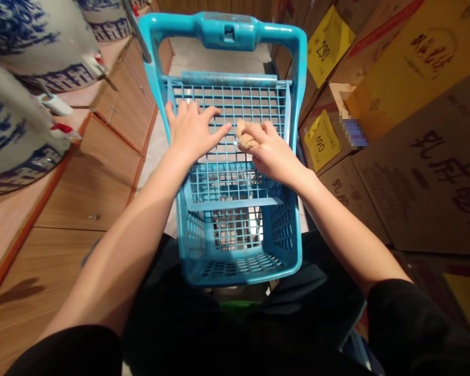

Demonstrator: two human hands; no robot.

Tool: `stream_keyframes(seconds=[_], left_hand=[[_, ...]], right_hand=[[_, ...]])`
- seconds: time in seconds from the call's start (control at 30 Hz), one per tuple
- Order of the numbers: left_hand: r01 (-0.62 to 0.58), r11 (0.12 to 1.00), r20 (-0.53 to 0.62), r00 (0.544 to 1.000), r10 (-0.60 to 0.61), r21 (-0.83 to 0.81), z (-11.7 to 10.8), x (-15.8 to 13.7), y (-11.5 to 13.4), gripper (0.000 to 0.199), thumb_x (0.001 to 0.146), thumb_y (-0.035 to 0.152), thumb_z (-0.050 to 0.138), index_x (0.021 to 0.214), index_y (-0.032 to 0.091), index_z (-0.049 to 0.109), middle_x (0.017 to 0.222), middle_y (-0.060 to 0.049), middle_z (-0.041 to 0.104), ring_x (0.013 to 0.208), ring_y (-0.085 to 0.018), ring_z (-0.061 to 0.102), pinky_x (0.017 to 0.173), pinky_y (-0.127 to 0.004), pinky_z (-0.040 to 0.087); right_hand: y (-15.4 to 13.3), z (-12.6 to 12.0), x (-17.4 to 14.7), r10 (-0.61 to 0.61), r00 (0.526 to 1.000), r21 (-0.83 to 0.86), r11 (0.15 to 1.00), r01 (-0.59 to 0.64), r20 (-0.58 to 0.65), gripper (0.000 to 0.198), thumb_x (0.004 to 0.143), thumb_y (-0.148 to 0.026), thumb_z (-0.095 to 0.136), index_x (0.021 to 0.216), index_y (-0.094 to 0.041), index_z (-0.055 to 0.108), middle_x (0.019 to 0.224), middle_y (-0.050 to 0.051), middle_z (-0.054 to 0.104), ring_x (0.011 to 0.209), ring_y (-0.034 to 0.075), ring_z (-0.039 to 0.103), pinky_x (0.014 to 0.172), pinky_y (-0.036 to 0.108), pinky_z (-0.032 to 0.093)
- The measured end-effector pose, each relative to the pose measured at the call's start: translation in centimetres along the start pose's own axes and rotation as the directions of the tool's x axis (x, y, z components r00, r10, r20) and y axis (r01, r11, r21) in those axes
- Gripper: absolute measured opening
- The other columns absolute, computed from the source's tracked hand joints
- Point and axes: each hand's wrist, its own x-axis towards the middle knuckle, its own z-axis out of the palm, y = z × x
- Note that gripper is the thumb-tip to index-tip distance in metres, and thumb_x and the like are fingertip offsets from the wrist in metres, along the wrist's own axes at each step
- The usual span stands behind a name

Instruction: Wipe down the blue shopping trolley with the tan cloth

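Observation:
A blue plastic shopping basket (241, 277) with a thick handle frame (172, 26) is in front of me. A wire-like blue grid panel (238, 99) spans its upper part. Spread fingers of my left hand (191, 128) rest on the left side of that grid, holding nothing. My right hand (272, 154) is closed on a crumpled tan cloth (243, 136), pressed against the grid right of centre. Part of the cloth is hidden under the fingers.
Large blue-and-white jars (35, 47) with taps stand on a wooden cabinet (82, 172) to the left. Stacked cardboard boxes (426, 162) line the right side, with yellow price tags (323, 141) reading 230 and 490. Tiled floor (223, 60) shows beyond the grid.

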Motion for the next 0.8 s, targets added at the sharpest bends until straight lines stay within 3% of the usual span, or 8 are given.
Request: stream_keyframes(seconds=[0.1, 0.2, 0.4, 0.5, 0.63, 0.8], left_hand=[[0.014, 1.0, 0.021, 1.0, -0.014, -0.014, 0.0, 0.0, 0.1, 0.077, 0.094, 0.079, 0.033, 0.148, 0.032, 0.062, 0.141, -0.005, 0.071, 0.156, -0.043, 0.026, 0.129, -0.065, -0.003], [0.029, 0.999, 0.047, 0.999, -0.027, -0.035, 0.0, 0.0, 0.3, 0.085, 0.089, 0.081, 0.028, 0.151, 0.032, 0.06, 0.134, -0.003, 0.073, 0.157, -0.042, 0.02, 0.127, -0.066, -0.008], [0.056, 0.996, 0.048, 0.997, -0.052, -0.071, -0.1, -0.1, 0.4, 0.088, 0.083, 0.083, 0.032, 0.15, 0.032, 0.06, 0.129, -0.001, 0.076, 0.153, -0.039, 0.02, 0.126, -0.063, -0.012], [0.054, 0.996, 0.05, 0.997, -0.05, -0.068, -0.2, 0.0, 0.5, 0.087, 0.084, 0.08, 0.032, 0.149, 0.03, 0.061, 0.134, -0.001, 0.074, 0.154, -0.04, 0.022, 0.126, -0.061, -0.012], [0.045, 0.997, 0.049, 0.998, -0.043, -0.056, -0.1, 0.0, 0.6, 0.087, 0.086, 0.079, 0.029, 0.149, 0.029, 0.061, 0.142, 0.0, 0.071, 0.153, -0.039, 0.024, 0.126, -0.062, -0.011], [0.059, 0.997, 0.038, 0.998, -0.057, -0.057, 0.0, -0.1, 0.5, 0.087, 0.084, 0.081, 0.029, 0.148, 0.033, 0.062, 0.138, 0.0, 0.074, 0.157, -0.04, 0.019, 0.126, -0.065, -0.008]], right_hand=[[2.0, -1.1, -0.2, 0.092, 0.995, -0.04, 0.995, -0.094, -0.043, 0.044, 0.106, -0.025, 0.041, 0.143, -0.028, 0.063, 0.157, 0.009, 0.049, 0.135, 0.04, 0.046, 0.113, 0.07, 0.049], [3.2, -1.3, -0.7, 0.167, 0.982, -0.059, 0.983, -0.173, -0.091, 0.043, 0.106, -0.029, 0.043, 0.144, -0.027, 0.064, 0.158, 0.011, 0.048, 0.134, 0.043, 0.044, 0.112, 0.073, 0.046], [-1.4, 0.3, -2.0, -0.024, 1.0, 0.011, 1.0, 0.024, 0.018, 0.04, 0.107, -0.024, 0.043, 0.141, -0.032, 0.062, 0.158, 0.006, 0.049, 0.13, 0.037, 0.047, 0.111, 0.067, 0.048], [-0.5, -0.1, -2.3, 0.031, 0.999, -0.014, 0.999, -0.031, -0.019, 0.043, 0.109, -0.022, 0.037, 0.144, -0.03, 0.061, 0.158, 0.007, 0.049, 0.132, 0.035, 0.047, 0.112, 0.064, 0.049], [2.0, -0.7, -2.7, 0.169, 0.98, -0.06, 0.983, -0.176, -0.102, 0.041, 0.109, -0.035, 0.043, 0.144, -0.026, 0.063, 0.156, 0.012, 0.049, 0.134, 0.041, 0.045, 0.109, 0.068, 0.049], [-1.8, 0.1, -3.6, 0.023, 1.0, -0.015, 1.0, -0.023, -0.003, 0.041, 0.104, -0.025, 0.046, 0.14, -0.028, 0.064, 0.151, 0.011, 0.057, 0.128, 0.037, 0.049, 0.108, 0.066, 0.051]])
